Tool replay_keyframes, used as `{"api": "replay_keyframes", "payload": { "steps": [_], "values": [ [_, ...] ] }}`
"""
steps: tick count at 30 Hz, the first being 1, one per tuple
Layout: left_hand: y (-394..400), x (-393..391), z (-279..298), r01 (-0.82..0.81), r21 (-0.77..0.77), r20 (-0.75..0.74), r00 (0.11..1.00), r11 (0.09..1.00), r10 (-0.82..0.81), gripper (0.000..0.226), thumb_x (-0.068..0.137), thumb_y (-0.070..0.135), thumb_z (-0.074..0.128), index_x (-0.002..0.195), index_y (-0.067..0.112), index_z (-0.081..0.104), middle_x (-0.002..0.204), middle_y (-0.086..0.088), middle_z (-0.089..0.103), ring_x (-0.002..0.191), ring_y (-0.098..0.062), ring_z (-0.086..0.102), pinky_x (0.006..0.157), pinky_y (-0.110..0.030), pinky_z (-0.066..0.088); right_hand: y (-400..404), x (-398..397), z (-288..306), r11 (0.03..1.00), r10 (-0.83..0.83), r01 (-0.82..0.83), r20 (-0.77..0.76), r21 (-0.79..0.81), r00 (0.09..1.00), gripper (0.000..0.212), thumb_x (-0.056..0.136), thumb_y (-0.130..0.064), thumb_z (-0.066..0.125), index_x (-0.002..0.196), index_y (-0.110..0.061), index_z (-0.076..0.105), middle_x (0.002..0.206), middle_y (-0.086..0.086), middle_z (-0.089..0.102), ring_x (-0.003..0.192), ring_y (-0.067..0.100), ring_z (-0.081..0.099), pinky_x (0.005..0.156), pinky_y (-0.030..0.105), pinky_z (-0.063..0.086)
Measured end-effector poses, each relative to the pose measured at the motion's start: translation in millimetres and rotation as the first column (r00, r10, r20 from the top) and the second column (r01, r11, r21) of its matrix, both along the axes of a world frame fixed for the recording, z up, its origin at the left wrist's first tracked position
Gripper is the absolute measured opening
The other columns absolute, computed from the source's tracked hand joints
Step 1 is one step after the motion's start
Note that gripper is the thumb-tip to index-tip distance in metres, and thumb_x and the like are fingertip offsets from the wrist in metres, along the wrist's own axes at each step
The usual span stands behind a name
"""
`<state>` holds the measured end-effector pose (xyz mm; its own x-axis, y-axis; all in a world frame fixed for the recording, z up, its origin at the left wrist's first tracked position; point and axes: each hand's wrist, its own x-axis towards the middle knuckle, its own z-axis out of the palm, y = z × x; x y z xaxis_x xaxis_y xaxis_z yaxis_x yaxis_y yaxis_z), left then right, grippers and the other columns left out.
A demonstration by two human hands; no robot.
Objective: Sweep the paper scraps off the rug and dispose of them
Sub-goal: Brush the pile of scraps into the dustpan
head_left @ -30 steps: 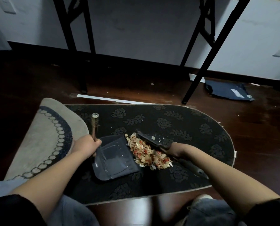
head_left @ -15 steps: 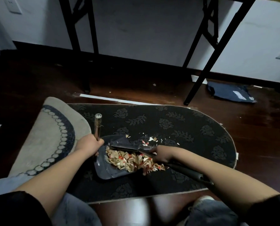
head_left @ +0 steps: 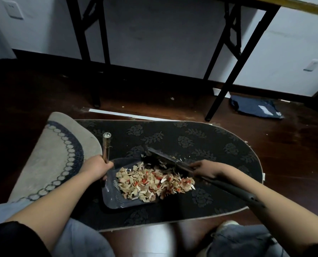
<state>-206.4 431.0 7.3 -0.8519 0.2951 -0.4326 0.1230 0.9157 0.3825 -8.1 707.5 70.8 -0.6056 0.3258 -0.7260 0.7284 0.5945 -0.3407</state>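
A dark oval rug (head_left: 200, 138) with a leaf pattern lies on the wooden floor. On it rests a dark grey dustpan (head_left: 111, 196), its upright metal handle (head_left: 105, 145) gripped by my left hand (head_left: 97, 166). A heap of tan, white and red paper scraps (head_left: 152, 182) covers the pan and spills over its right lip onto the rug. My right hand (head_left: 205, 168) grips a dark hand brush (head_left: 165, 160) low on its handle; the brush head rests at the far edge of the heap.
A beige round rug (head_left: 49, 156) overlaps the dark rug's left end. Black table legs (head_left: 226, 71) stand behind, by the white wall. A dark blue bag (head_left: 254, 108) lies on the floor at right. A white strip (head_left: 128, 115) lies beyond the rug. My knees fill the bottom.
The brush swept the scrap heap leftward from the rug onto the dustpan. The brush head then drew back to the heap's far side. My left hand kept hold of the pan handle.
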Motion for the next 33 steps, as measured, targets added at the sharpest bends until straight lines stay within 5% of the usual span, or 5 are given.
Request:
{"api": "replay_keyframes", "payload": {
  "steps": [3, 15, 21, 29, 33],
  "values": [
    [-4, 0, 2, 0.017, -0.001, 0.001, 1.000, 1.000, -0.017, 0.031, 0.090, 0.035, 0.056, 0.069, 0.014, 0.062, 0.049, 0.002, 0.064, 0.055, -0.013, 0.064, 0.062, -0.025, 0.049, 11, 16, 0, 0.991, -0.131, 0.131, 0.009, -0.037, 0.991, 0.031, 0.097, -0.006, 0.046, 0.125, -0.009, 0.058, 0.040, -0.010, 0.056, 0.029, 0.000, 0.047, 0.035, 0.013, 0.037],
    [-9, 6, 0, 0.021, 0.023, -0.003, 1.000, 1.000, -0.021, 0.027, 0.091, 0.035, 0.054, 0.072, 0.016, 0.059, 0.056, 0.000, 0.068, 0.065, -0.018, 0.068, 0.069, -0.027, 0.052, -6, 38, -34, 0.992, -0.092, 0.078, 0.153, 0.096, 0.984, 0.027, 0.095, -0.009, 0.047, 0.070, -0.018, 0.052, 0.072, 0.000, 0.056, 0.046, 0.002, 0.050, 0.041, 0.009, 0.037],
    [-10, 4, -3, 0.021, 0.037, -0.001, 1.000, 0.999, -0.021, 0.028, 0.091, 0.035, 0.053, 0.076, 0.014, 0.063, 0.056, -0.001, 0.069, 0.061, -0.019, 0.066, 0.070, -0.029, 0.053, -35, 13, -44, 0.973, -0.229, 0.231, 0.074, -0.014, 0.971, 0.033, 0.097, -0.008, 0.045, 0.066, -0.019, 0.045, 0.031, -0.016, 0.048, 0.032, -0.008, 0.048, 0.043, 0.008, 0.040],
    [-10, 4, -4, 0.036, 0.029, -0.003, 0.999, 0.999, -0.035, 0.027, 0.091, 0.035, 0.053, 0.077, 0.013, 0.063, 0.055, 0.001, 0.068, 0.064, -0.019, 0.066, 0.073, -0.029, 0.053, -79, -22, -37, 0.967, -0.205, 0.215, 0.087, -0.137, 0.975, 0.035, 0.098, -0.003, 0.041, 0.064, -0.009, 0.048, 0.030, -0.007, 0.045, 0.022, 0.002, 0.039, 0.029, 0.014, 0.032],
    [-9, 5, -6, 0.025, 0.057, 0.025, 0.999, 0.998, -0.027, 0.027, 0.091, 0.034, 0.054, 0.082, 0.012, 0.066, 0.054, 0.000, 0.067, 0.062, -0.019, 0.065, 0.073, -0.029, 0.052, -87, -35, -31, 0.939, -0.267, 0.278, 0.082, -0.201, 0.960, 0.032, 0.098, -0.009, 0.042, 0.067, -0.011, 0.051, 0.058, 0.002, 0.048, 0.041, 0.010, 0.046, 0.030, 0.017, 0.037]
  ]
}}
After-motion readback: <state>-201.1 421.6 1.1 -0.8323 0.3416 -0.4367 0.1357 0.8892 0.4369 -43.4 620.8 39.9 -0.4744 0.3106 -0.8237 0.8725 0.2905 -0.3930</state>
